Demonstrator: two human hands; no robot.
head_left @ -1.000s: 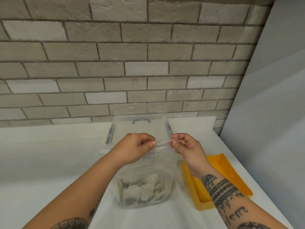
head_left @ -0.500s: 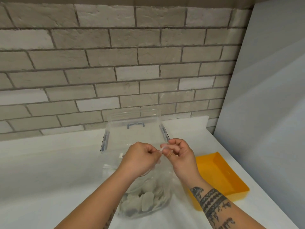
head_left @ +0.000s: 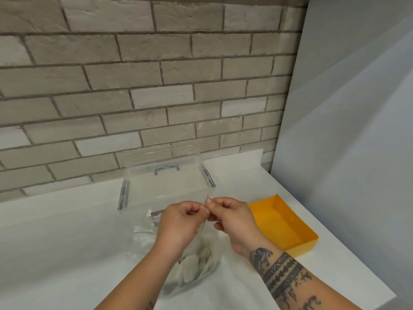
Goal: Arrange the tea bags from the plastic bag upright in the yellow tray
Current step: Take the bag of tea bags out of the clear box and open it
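Moved: L hand [head_left: 181, 222] & R hand [head_left: 234, 222] closed in since 1 s ago; then spread along bag top, now nearly touching.
L hand: fingers curled, pinching top edge of plastic bag [head_left: 202, 247] at its middle.
R hand: thumb + forefinger pinching same edge, just beside L; other fingers loosely curled.
Bag: upright, front centre over white counter [head_left: 55, 242]; mouth sealed or open, can't tell.
Tea bags [head_left: 190, 268]: heaped in bag bottom, blurred.
Yellow tray [head_left: 281, 222]: right of bag, near but apart, angled, close to counter's right edge.
Clear box [head_left: 165, 189]: directly behind bag; touching or not, can't tell.
Room: bare counter to left of bag; grey panel [head_left: 346, 130] tight on right past tray; brick wall [head_left: 134, 97] at back.
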